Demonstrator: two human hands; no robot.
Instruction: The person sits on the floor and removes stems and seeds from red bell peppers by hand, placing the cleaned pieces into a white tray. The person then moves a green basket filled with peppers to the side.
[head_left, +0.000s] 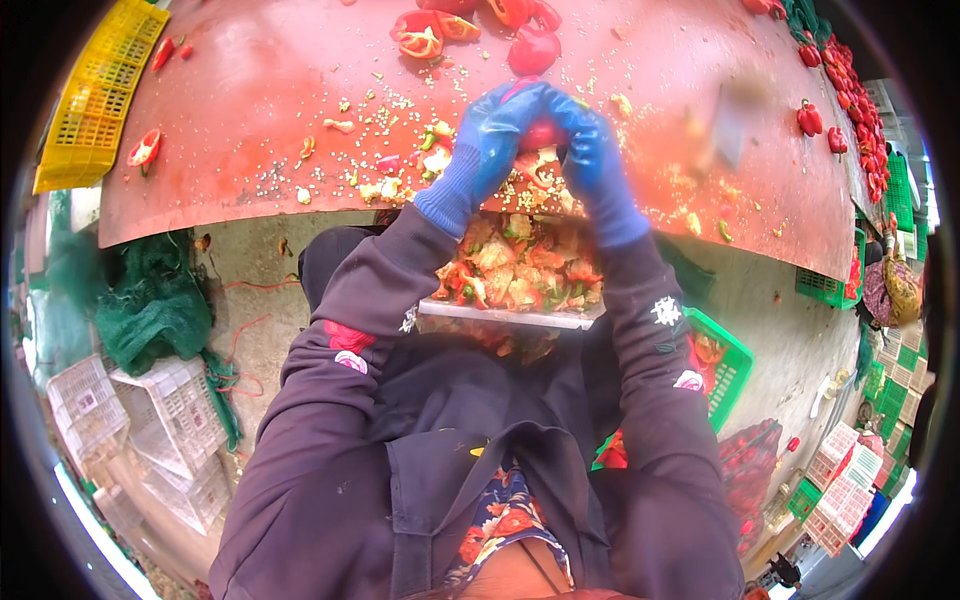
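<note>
Both hands wear blue coated gloves and meet over the near edge of a red tabletop (247, 97). My left hand (499, 127) and my right hand (581, 131) grip a red bell pepper (541, 136) between them. Beyond the hands lie a red pepper piece (534, 51) and an opened red pepper (420, 34). Seeds and pepper cores (435, 157) are scattered around the hands. Below the table edge, a container (510, 313) holds a heap of pepper cores and scraps (517, 262). Whether the held pepper is whole or split cannot be told.
A yellow plastic crate (97, 97) stands at the far left, near a halved pepper (144, 150). Green netting (154, 307) and white crates (176, 412) are at lower left. A green crate (731, 371) sits beside my right arm. Many red peppers (862, 120) line the right side.
</note>
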